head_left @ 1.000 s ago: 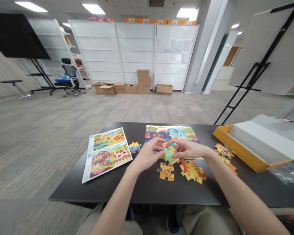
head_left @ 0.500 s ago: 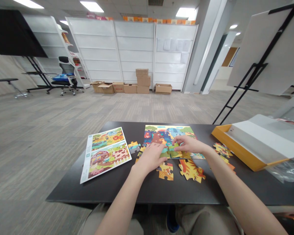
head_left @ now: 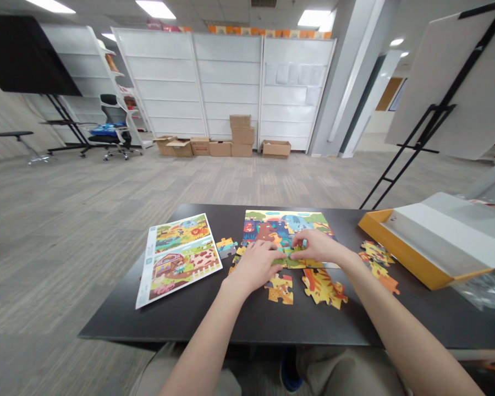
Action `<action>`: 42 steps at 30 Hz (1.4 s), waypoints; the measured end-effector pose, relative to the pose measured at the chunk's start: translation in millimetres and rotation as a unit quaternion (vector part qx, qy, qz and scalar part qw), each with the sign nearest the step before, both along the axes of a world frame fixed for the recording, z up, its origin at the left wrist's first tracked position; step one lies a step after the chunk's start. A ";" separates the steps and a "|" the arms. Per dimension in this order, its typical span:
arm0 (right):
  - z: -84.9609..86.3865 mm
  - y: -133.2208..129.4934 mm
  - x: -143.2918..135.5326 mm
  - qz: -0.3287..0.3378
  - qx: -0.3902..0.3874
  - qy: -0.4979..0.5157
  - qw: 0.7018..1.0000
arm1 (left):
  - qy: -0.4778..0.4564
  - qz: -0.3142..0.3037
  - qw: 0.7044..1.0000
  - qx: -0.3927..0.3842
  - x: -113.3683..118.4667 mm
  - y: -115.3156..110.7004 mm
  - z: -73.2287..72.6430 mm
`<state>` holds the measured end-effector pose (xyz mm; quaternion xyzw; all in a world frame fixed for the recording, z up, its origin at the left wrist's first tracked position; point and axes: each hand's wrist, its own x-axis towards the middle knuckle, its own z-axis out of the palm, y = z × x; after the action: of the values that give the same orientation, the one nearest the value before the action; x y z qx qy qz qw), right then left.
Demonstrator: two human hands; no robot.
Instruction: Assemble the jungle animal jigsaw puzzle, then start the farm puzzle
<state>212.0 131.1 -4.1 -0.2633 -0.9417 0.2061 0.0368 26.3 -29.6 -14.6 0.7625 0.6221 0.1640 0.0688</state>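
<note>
Green cardboard puzzle piece (head_left: 289,263) has come down from the air, so it lies flat by the near edge of the bright animal puzzle (head_left: 266,231). My left hand (head_left: 253,266) rests loosely open; I can't tell whether my right hand (head_left: 317,246) pinches it.

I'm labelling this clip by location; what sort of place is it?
Probably an office or a storage-like workroom: a wheeled office chair, tall white shelving and cardboard boxes stand on the carpeted floor.
</note>
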 end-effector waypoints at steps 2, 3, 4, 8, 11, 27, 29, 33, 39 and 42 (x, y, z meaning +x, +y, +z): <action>-1.0 -0.3 -0.7 -0.008 0.001 -0.005 1.000 | 0.010 -0.005 1.000 0.001 -0.6 -0.1 -0.5; -1.2 -0.5 -1.1 -0.012 0.001 -0.006 1.000 | 0.017 -0.007 1.000 0.004 -0.7 -0.2 -0.8; -1.0 -0.7 -1.3 -0.015 -0.001 -0.009 1.000 | 0.024 -0.008 1.000 0.007 -0.6 -0.5 -1.0; 5.2 -0.8 2.7 -0.012 -0.019 -0.015 1.000 | 0.041 -0.003 0.999 0.019 1.1 -2.1 -1.4; 13.3 1.5 12.2 -0.010 -0.046 -0.040 0.998 | 0.033 0.007 0.999 0.019 2.5 -3.0 -0.6; 30.5 12.0 34.9 -0.014 -0.046 -0.113 0.992 | 0.049 0.004 0.999 0.019 6.0 -1.9 1.2; 29.0 12.3 34.4 -0.010 -0.044 -0.107 0.993 | 0.046 0.001 0.999 0.021 7.5 -0.8 2.3; 23.3 10.6 31.0 -0.002 -0.042 -0.096 0.994 | 0.042 0.001 0.999 0.011 14.5 2.3 7.4; 20.9 11.0 33.8 -0.029 -0.014 -0.122 0.992 | 0.042 0.016 0.999 -0.009 21.9 7.9 13.2; 22.4 12.0 37.6 -0.035 -0.013 -0.134 0.990 | 0.044 0.020 0.999 -0.012 21.3 10.2 11.5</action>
<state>249.7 143.1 18.3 -0.3218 -0.9257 0.1793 -0.0858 47.6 -19.4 -3.1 0.7553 0.6417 0.1242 0.0469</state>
